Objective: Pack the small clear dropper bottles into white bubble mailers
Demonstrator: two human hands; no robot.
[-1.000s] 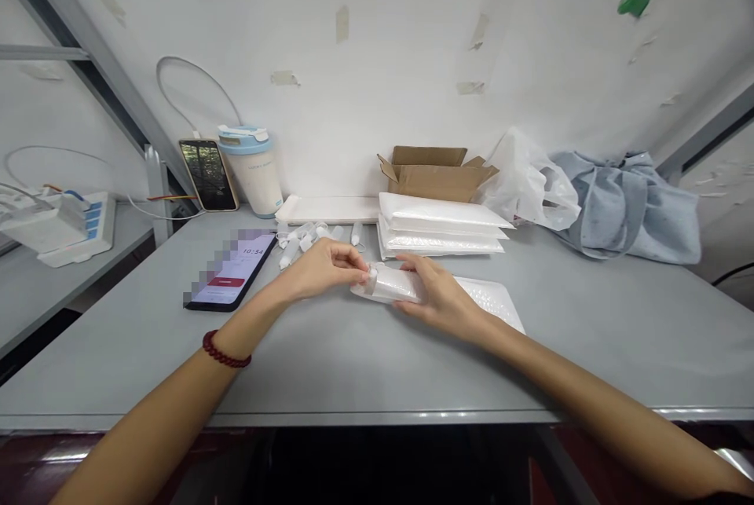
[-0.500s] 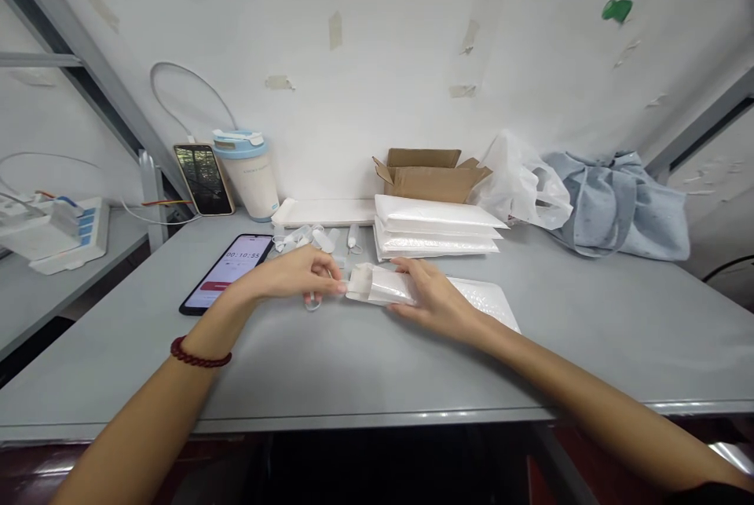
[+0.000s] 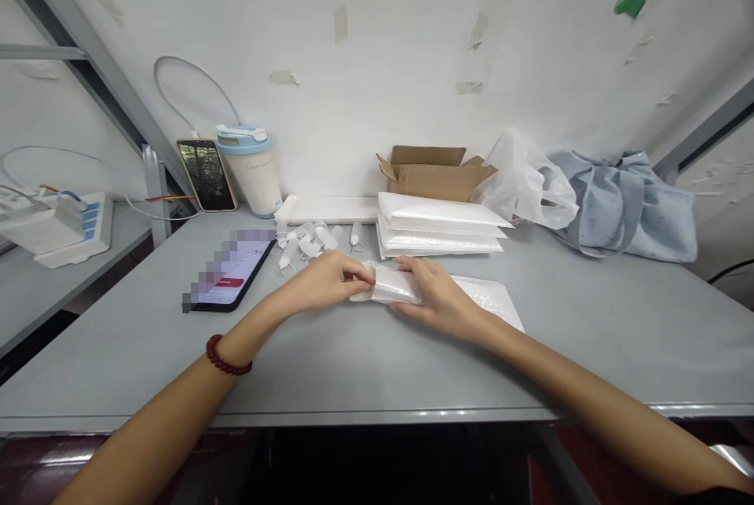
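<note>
A white bubble mailer [image 3: 397,285] lies on the grey table with its mouth facing left. My right hand [image 3: 436,293] is wrapped over its middle, thumb and fingers on opposite edges, and the mailer's right end [image 3: 488,297] shows beyond the hand. My left hand [image 3: 330,281] is at the opening, its fingertips pinched together and partly inside the mouth. Whatever those fingertips hold is hidden. Just behind the left hand is a loose heap of small white stick-shaped pieces with thin cord loops [image 3: 306,239]; another such piece [image 3: 356,236] lies apart to its right.
White bubble mailers [image 3: 441,222] are stacked behind my right hand, before an open cardboard box [image 3: 439,179]. A plastic bag [image 3: 530,183] and a blue cloth bag [image 3: 624,203] stand right. Left are a flat phone [image 3: 236,269], a propped phone [image 3: 207,175] and a lidded cup [image 3: 252,175].
My left hand has moved right, from just outside the mailer to its mouth. The white loop that hung below the fingers is out of sight. My right hand keeps its hold.
</note>
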